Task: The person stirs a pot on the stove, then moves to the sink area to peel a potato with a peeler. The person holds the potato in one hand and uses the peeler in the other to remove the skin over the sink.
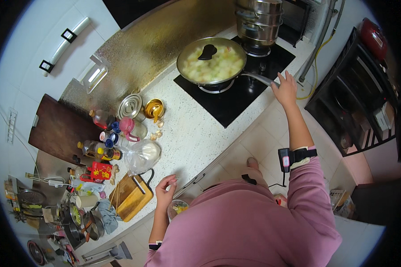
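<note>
A wide pan (211, 81) sits on the near burner under a glass lid (195, 52) with a black knob (207, 52). Through the glass show pale green-white chunks of food. The pan's long grey handle (259, 78) points right, past the hob's edge. My right hand (285, 89) is at the tip of that handle, fingers spread and stretched out; whether it presses on the handle is hard to tell. My left hand (166, 189) hovers by the counter's front edge, its fingers loosely bent and apart with nothing in them. Near it lies a wooden cutting board (139, 202).
A stacked steel steamer (259, 26) stands on the far burner of the black hob (227, 104). Bottles, a pink-lidded jar (128, 127), a gold bowl (154, 108), garlic and a plastic bag (142, 156) crowd the left counter (182, 138). A black rack (352, 98) stands at right.
</note>
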The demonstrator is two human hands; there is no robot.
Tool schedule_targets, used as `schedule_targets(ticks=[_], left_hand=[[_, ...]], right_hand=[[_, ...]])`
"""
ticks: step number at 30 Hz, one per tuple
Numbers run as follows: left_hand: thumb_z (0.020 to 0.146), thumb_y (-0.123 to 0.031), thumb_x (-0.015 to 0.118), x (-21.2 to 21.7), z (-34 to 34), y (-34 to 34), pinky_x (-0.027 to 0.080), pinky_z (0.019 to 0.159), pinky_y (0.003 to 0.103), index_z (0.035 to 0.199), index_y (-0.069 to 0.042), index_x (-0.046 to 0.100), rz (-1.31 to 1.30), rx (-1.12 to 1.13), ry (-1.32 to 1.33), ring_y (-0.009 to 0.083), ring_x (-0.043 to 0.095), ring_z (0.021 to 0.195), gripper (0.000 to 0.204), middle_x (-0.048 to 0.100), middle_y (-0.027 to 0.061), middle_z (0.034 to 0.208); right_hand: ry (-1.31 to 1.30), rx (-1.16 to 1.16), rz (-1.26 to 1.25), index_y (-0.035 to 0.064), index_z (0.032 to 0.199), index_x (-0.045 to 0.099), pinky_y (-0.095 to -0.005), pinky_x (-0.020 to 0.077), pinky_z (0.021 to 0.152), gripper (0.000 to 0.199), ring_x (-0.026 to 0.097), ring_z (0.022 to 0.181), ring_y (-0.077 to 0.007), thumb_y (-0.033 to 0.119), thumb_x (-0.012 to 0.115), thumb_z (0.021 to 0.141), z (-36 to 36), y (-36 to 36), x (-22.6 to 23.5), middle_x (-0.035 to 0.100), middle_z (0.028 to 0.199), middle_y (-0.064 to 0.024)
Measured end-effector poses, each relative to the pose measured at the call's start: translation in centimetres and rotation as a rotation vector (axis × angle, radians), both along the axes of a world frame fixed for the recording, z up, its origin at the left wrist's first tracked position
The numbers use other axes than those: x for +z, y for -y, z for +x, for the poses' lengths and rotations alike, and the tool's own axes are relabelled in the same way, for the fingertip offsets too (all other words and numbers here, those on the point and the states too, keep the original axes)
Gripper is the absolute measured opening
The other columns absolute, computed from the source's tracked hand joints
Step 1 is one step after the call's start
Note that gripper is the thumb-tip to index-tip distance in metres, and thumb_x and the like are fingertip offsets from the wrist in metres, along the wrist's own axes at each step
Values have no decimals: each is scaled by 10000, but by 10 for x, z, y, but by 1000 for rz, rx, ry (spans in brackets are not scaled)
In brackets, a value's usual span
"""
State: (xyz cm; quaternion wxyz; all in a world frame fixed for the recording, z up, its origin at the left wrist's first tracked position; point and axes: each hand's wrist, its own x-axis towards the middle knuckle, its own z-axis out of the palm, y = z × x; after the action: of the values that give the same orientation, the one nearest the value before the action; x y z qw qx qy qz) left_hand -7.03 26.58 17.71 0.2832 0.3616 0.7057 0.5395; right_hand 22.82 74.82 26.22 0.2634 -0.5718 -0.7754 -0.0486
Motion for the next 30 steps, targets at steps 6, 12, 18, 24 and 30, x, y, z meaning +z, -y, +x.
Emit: schedule_targets(ticks=[6,12,18,24,30], left_hand=[[832,5,625,9,46,-73,475,796,241,1070,-13,643,-76,60,17,98,596,849,239,645,52,972],[845,-14,623,18,87,-144,480,792,236,1046,-8,648,-107,77,-72,91,601,843,203,653,53,926],[855,-21,616,11,140,-164,481,790,236,1046,-18,651,-155,179,1,94,603,853,194,658,46,938],[859,-33,621,17,153,-176,478,798,237,1049,-18,653,-195,223,-1,101,607,860,194,666,54,976],[858,-34,622,19,160,-184,478,802,238,1052,-22,653,-188,257,28,103,609,868,197,669,61,997]], right_hand=[[-155,344,-950,12,1168,590,-356,474,886,619,609,1027,-311,537,545,843,3,-99,-5,625,1126,-160],[-998,717,-1770,113,1410,306,-276,555,658,554,615,1011,-262,225,541,921,11,-112,-27,484,1323,-109],[-1163,774,-2000,93,1364,363,-153,405,467,496,481,650,-68,114,542,902,9,-118,-31,534,1223,-88],[-1279,656,-1981,86,1268,429,-162,375,443,403,454,622,-55,64,550,884,5,-94,-32,558,1085,-65],[-1244,644,-2036,109,1342,373,-160,364,445,471,444,617,-52,52,514,896,6,-93,-24,545,1049,-63]])
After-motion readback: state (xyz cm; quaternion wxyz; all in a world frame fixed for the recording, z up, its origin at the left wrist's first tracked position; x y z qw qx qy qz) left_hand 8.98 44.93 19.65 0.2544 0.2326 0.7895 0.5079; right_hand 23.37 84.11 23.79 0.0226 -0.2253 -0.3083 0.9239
